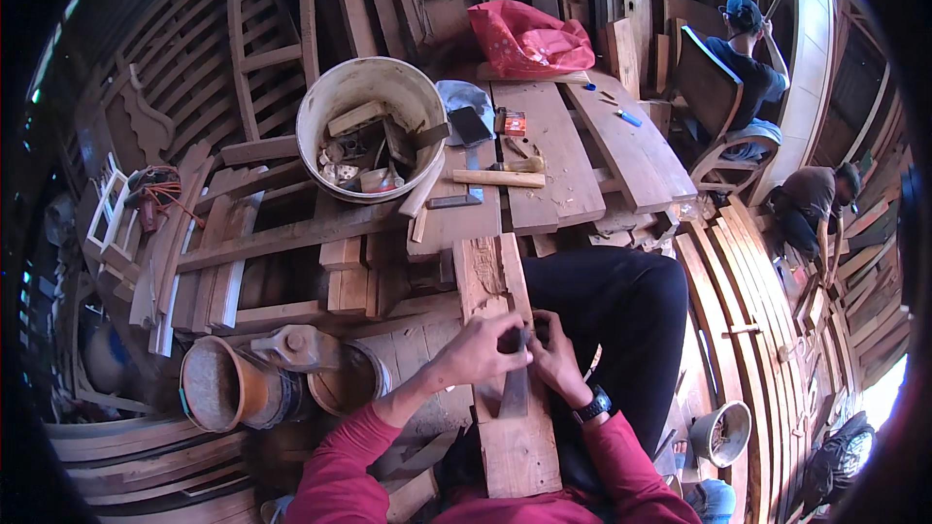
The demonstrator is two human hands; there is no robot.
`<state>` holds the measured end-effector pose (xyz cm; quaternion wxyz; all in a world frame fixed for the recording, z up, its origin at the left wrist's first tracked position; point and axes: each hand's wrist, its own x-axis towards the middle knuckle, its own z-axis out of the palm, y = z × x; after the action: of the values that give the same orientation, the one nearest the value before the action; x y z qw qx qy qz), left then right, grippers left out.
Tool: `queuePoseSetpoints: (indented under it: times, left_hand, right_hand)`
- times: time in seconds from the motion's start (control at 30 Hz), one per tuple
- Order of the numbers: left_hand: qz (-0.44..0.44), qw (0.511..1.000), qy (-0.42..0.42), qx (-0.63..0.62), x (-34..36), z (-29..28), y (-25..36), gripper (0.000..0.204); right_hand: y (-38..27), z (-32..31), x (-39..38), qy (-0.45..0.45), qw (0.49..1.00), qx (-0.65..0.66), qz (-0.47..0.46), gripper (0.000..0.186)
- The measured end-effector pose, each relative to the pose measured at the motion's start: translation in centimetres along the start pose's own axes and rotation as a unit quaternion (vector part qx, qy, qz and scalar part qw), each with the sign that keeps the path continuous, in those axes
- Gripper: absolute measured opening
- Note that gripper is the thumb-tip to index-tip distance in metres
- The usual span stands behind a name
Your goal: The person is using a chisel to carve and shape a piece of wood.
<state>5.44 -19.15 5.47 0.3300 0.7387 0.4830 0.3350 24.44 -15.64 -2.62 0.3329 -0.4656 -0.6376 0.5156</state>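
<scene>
A light wooden board point(519, 456) runs away from me across my lap, with a rough, chipped hollow near its far end. Over its middle, a dark, flat-bladed tool point(515, 396) points back toward my body; its exact kind is hard to make out. My left hand point(482, 349) curls its fingers and thumb round the tool's upper end. Closed against the same end from the other side is my right hand point(560, 359), with a dark watch on its wrist. The fingers hide much of the tool's top.
On the plank bench ahead lie a wooden mallet point(500, 178), a phone point(473, 124), a blue lighter point(628, 117) and a red bag point(531, 39). A large bucket point(316, 141) holds scraps. Buckets point(216, 383) stand at left. Two people, one seated point(743, 68), one bending point(815, 204), are at right.
</scene>
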Motion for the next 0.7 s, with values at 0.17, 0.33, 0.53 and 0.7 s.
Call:
queuePoseSetpoints:
  times: [0.17,0.33,0.53,0.7]
  left_hand:
    - [-0.049,0.998,0.031,0.001,0.3,-0.6,-0.3,0.043]
    - [0.021,0.999,-0.037,0.018,-0.5,0.1,-1.4,0.042]
    - [0.009,0.999,-0.026,0.044,0.1,0.3,-0.2,0.038]
    - [-0.030,0.990,-0.136,-0.002,-0.1,1.1,0.2,0.036]
  right_hand:
    - [0.6,-0.1,0.1,0.006,1.000,-0.016,-0.024,0.047]
    - [-0.2,0.1,-0.3,0.003,1.000,-0.009,-0.004,0.046]
    - [0.0,-0.2,-0.1,-0.004,1.000,-0.007,-0.006,0.046]
    - [0.4,0.1,0.0,0.004,1.000,-0.004,-0.012,0.046]
